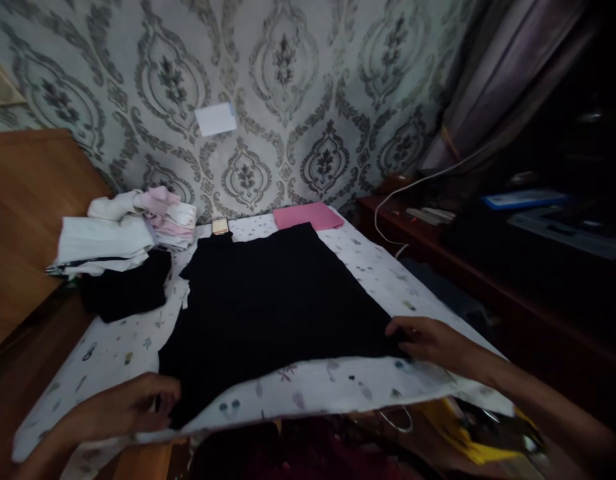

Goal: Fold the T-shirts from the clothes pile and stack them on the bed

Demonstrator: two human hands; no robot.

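Wide apart, the left hand (131, 403) and the right hand (431, 341) pinched near corners of a matte black fabric garment (268, 300), spread out on a white, motif-printed cloth (293, 393). Beyond lay a flat pink rectangular item (308, 215); leftward, soft folded white-and-pink fabrics (105, 239) were heaped before grey, scroll-patterned wallpaper (283, 73).

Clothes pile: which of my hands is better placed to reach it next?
Probably the left hand: it's nearer the clothes pile than the right hand, though both hold the black cloth.
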